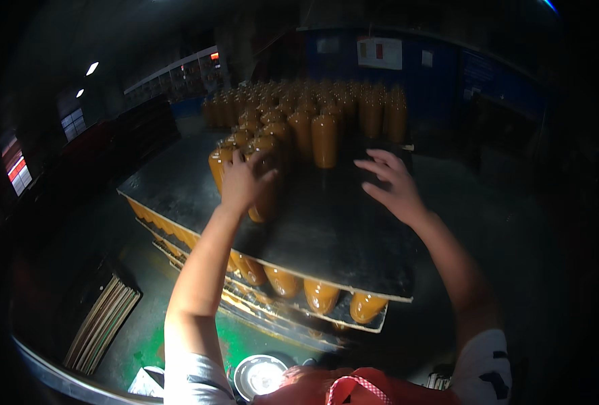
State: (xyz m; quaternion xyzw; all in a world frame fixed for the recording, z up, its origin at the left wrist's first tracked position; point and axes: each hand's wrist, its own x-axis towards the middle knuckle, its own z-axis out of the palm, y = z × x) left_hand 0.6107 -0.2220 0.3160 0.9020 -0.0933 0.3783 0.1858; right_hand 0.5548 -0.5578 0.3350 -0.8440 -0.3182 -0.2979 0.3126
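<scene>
Glossy brown bottles point(324, 142) with rounded shoulders stand upright on a dark board point(326, 229). At the left end of the nearer group is my left hand point(240, 181), its fingers spread over the closest bottles. One brown bottle point(261, 202) is partly hidden behind this hand, and whether the fingers touch it I cannot tell. My right hand point(392, 185) hovers above the board's right side, fingers apart and nothing in them. It is clear of the single front bottle to its left.
Below the top board, a lower board point(353, 324) carries more brown bottles point(321, 295). A stack of thin boards point(102, 324) leans at lower left. A round metal basin point(259, 378) sits near my body. Many bottles point(373, 111) stand toward the blue wall point(441, 74).
</scene>
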